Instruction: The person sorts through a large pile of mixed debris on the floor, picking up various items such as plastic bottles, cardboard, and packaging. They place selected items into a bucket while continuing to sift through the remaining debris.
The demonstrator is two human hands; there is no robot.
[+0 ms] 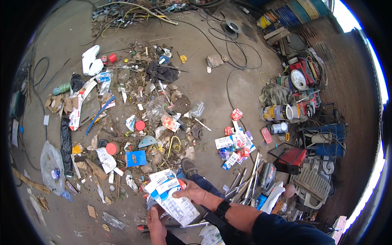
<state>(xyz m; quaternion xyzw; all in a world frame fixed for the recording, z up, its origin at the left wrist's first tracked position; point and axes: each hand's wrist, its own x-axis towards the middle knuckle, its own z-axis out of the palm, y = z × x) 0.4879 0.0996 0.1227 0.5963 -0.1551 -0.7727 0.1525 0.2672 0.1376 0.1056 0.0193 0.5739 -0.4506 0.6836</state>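
My right hand (pixel 193 192) grips several flattened drink cartons (pixel 179 203), its thumb pressed on top of the fanned stack. They are white with blue and red patches and bear printing. Close to their lower left edge is my left hand (pixel 156 225), fingers curled; whether it holds anything is hidden. A spread of mixed litter (pixel 153 104) covers the floor before me, with a blue card sheet (pixel 136 158) and a red lid (pixel 112 148) in its near part. To the right lies a separate heap of flattened cartons (pixel 237 144).
Metal rods and strips (pixel 249 180) lie right of my legs. Paint buckets (pixel 275 112), a red metal box (pixel 289 159) and other goods line the brick wall (pixel 352 122). A black cable (pixel 228 85) snakes over the floor. A clear plastic bag (pixel 52 168) lies left.
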